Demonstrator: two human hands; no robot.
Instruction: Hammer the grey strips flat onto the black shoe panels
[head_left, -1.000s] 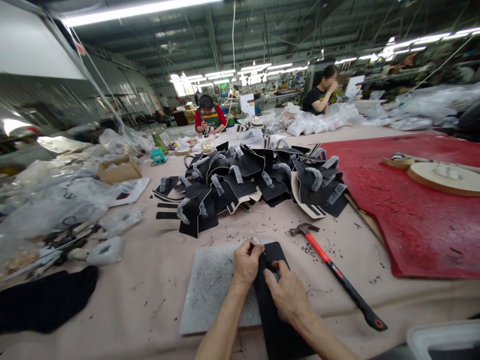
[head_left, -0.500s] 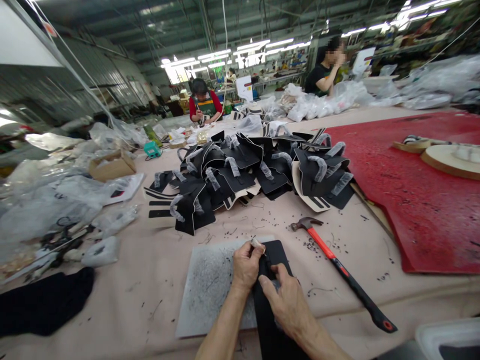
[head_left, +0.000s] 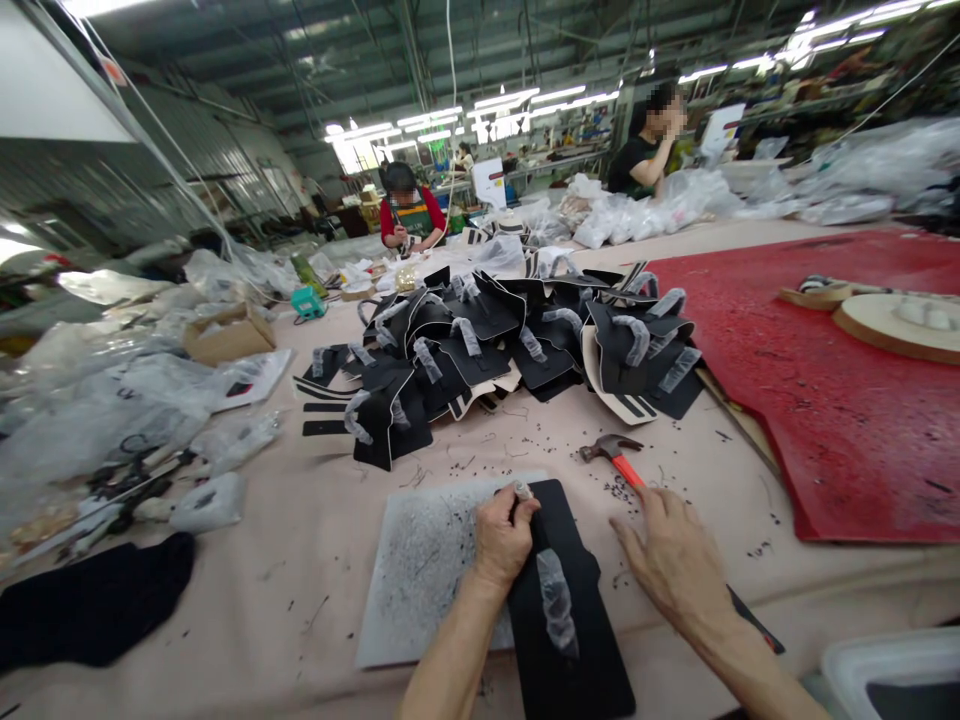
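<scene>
My left hand (head_left: 504, 540) is closed round a short punch-like tool (head_left: 522, 490); only its pale, round top shows above the fingers. It stands over the upper part of a black panel (head_left: 600, 630) with a plastic-wrapped handle (head_left: 556, 605). The panel partly covers a grey-white board (head_left: 409, 580) strewn with dark marks. On the right, my right hand (head_left: 667, 555) reaches over a claw hammer (head_left: 628, 468), thumb spread away from the fingers. The hand hides most of the hammer's red and black handle. Whether the fingers touch the handle I cannot tell.
A heap of black panels with wrapped handles (head_left: 480, 340) lies ahead. A red sheet (head_left: 825, 400) with a roll of tape (head_left: 900, 325) is at right. Plastic bags (head_left: 135, 400) and a dark cloth (head_left: 97, 600) lie left. Two people (head_left: 411, 215) sit beyond the heap.
My right hand has left the black panel and moved right, over the hammer's handle. The wrapped handle on the panel is now uncovered. My left hand keeps the tool, now more upright.
</scene>
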